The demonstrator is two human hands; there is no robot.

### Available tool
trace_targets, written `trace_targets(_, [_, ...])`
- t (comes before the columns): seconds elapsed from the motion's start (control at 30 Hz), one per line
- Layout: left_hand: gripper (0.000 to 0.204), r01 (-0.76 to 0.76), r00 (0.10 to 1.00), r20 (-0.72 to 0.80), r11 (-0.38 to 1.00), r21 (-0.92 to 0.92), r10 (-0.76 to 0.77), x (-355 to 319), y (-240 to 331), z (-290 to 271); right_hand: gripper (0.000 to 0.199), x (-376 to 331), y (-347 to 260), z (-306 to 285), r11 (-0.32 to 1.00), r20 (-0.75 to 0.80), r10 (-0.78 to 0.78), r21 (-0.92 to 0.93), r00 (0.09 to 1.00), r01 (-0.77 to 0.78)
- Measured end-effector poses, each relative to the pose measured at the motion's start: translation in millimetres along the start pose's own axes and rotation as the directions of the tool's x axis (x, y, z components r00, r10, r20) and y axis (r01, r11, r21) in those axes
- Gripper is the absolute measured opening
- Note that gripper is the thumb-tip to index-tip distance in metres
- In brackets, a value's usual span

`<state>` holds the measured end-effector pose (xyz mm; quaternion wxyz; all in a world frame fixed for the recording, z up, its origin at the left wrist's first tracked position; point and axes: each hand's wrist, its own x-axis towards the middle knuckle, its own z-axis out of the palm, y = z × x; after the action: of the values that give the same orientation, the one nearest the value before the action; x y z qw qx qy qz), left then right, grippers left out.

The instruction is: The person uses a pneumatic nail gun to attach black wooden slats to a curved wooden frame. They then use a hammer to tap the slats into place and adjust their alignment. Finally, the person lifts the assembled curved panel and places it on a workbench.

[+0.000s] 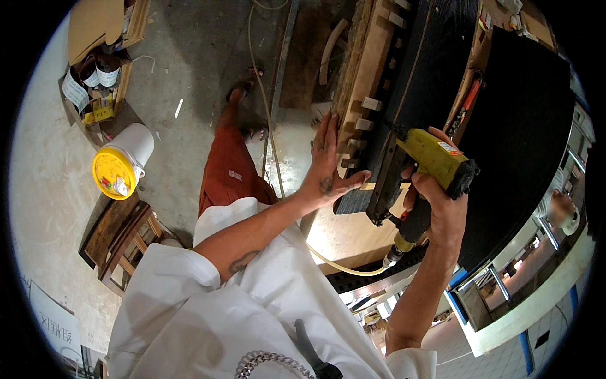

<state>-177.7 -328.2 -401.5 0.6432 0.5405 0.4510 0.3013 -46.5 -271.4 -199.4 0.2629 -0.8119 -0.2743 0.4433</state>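
Head view: over the near end of the black board point(435, 69) is a nail gun point(432, 156), yellow-bodied with a dark rear cap, black magazine and pale hose point(346, 270). The right hand point(439, 205) is wrapped firmly round its grip. Left of that board, the left hand point(325, 167) spreads, thumb wide, against the wooden strip point(367, 69).

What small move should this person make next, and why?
I'd probably slide the left hand slightly farther from the yellow air tool: its spread thumb points toward the tool, which the right hand grips with its hose connected, so extra clearance might be safer.
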Motion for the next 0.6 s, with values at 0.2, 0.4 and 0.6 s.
trace_targets(0.2, [0.125,0.018,1.000,-0.003,1.000,-0.009,-0.018,-0.1,2.3,-0.3,0.066,6.9,-1.5,-1.6,1.000,-0.004,-0.009,0.017,1.000,0.009])
trace_targets(0.4, [0.124,0.002,1.000,0.020,0.999,-0.042,-0.001,1.3,3.7,-4.5,0.066,25.3,-13.5,-2.7,0.999,-0.005,-0.046,0.023,0.999,0.046])
trace_targets(0.6, [0.123,0.062,0.995,0.074,0.998,-0.015,-0.060,1.9,9.2,-9.8,0.066,28.5,-17.8,-2.3,0.999,0.007,-0.033,-0.001,0.999,0.033])
